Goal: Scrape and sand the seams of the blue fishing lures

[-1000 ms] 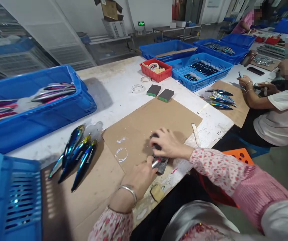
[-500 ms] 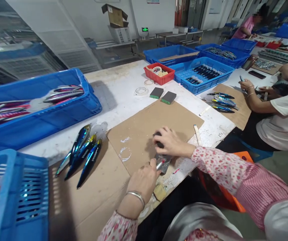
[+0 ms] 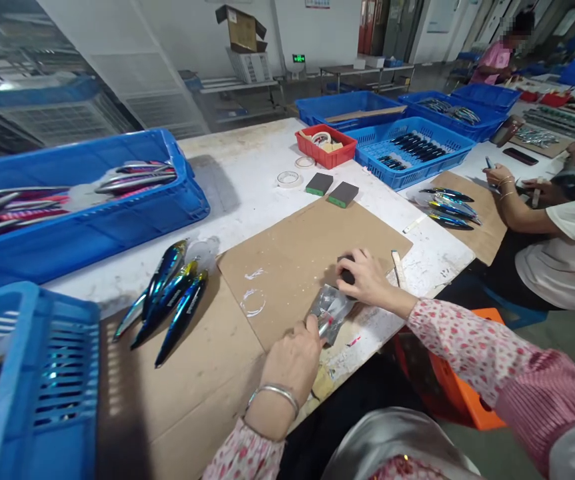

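My left hand (image 3: 292, 353) is closed on a slim silvery piece with a red mark (image 3: 326, 325); most of it is hidden by my fingers. Under that piece lies a worn grey sheet (image 3: 331, 300), which looks like sandpaper, near the table's front edge. Just to the right, my right hand (image 3: 365, 275) curls around a dark block (image 3: 346, 270), like a sanding block, at the sheet's far side. Beneath all of this is brown cardboard (image 3: 287, 267). Two dark sanding blocks with green sides, one of them the nearer block (image 3: 342, 194), rest beyond the cardboard.
Blue fishing lures (image 3: 182, 320) lie to the left, between a long blue crate (image 3: 117, 247) and a blue basket (image 3: 67, 373). A red bin (image 3: 335, 157) and a blue tray of lures (image 3: 402, 179) stand behind. At the right, a co-worker's hand (image 3: 500, 177) holds something small.
My right hand has moved right with the dark block, uncovering more of the grey sheet. My left hand keeps its hold on the silvery piece. The camera view has shifted slightly.
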Demonstrator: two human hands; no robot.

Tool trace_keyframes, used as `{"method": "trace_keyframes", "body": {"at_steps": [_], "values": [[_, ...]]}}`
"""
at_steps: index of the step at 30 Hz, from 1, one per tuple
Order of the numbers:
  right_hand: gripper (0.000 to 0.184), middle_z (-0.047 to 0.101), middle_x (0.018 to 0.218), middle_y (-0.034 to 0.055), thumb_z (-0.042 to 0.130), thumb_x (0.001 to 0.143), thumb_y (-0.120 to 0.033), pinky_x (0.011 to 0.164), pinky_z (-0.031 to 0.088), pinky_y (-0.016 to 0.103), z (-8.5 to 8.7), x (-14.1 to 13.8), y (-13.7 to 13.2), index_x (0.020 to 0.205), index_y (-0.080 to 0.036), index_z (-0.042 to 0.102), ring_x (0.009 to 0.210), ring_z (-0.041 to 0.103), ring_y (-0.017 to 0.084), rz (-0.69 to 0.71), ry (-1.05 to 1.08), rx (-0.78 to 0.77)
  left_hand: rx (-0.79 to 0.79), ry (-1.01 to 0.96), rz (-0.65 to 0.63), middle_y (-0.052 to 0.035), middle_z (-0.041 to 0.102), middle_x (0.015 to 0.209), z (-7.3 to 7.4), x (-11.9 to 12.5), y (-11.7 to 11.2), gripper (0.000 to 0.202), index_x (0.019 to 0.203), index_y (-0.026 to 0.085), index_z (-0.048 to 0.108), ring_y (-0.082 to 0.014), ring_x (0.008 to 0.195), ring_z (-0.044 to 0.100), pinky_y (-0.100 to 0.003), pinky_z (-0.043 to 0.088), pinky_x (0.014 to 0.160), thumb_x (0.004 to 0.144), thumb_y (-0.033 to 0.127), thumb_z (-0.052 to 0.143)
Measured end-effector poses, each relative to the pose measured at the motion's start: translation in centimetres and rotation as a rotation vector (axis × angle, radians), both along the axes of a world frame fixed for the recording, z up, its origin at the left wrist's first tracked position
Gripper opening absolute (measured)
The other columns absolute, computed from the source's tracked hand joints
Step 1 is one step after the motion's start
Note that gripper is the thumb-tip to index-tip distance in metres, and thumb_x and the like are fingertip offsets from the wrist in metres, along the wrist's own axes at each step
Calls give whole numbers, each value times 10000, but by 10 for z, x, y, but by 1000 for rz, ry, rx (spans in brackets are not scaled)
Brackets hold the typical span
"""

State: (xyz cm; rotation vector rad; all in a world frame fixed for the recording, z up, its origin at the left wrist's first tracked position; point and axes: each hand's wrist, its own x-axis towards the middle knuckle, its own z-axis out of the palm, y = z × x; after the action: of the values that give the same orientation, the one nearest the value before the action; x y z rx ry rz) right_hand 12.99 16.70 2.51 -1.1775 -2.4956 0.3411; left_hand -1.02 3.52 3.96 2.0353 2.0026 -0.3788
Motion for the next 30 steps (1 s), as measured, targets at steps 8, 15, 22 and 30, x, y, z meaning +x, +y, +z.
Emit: {"method": "trace_keyframes", "body": {"at_steps": [8,15,22,30], "values": [[197,494,1193,93,563,873,-366,897,380,428,5,-19,-11,1005,-242,641,1128,377,280,87,-10,49,40,26,66,-136,639,916,-8,5,-6,263,1077,127,505,-265,848,690,-333,536,693,955,301,350],[181,498,1182,96,599,856,-359,890,374,447,1,-21,-22,991,-248,645,1118,386,291,-9,10,83,27,48,78,-160,638,954,-7,9,-5,257,1066,120,519,-272,857,689,-344,539,688,955,275,347],[374,478,1199,79,604,851,-564,946,383,419,10,-26,2,1051,-250,642,1143,372,257,-10,166,6,26,-137,185,-159,626,1106,-6,8,-11,371,1286,109,389,-244,1020,648,-324,496,812,932,220,395],[425,465,1231,86,743,693,-481,910,398,459,-2,-24,-27,1033,-253,628,1153,373,292,-9,138,26,60,-293,255,-176,657,1065,-14,13,-11,516,1414,71,250,-239,937,676,-308,478,736,927,204,358]]}}
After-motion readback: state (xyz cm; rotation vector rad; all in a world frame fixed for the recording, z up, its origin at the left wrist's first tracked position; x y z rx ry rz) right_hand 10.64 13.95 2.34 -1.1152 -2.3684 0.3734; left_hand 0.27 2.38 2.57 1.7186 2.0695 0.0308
